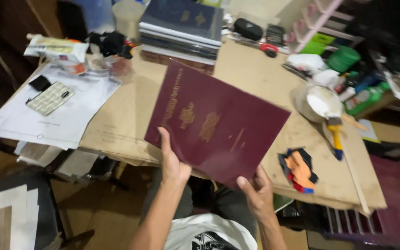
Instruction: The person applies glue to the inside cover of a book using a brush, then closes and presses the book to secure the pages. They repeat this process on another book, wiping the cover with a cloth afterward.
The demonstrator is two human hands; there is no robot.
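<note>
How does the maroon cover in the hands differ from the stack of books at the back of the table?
The maroon cover is a single flat board held tilted above the table by the left hand and right hand; the stack of books is several dark blue volumes lying flat, untouched. The cover is much thinner than the stack. Both carry gold stamped decoration.

Bare forearms, white tee w/ black print, dark grey trousers.
</note>
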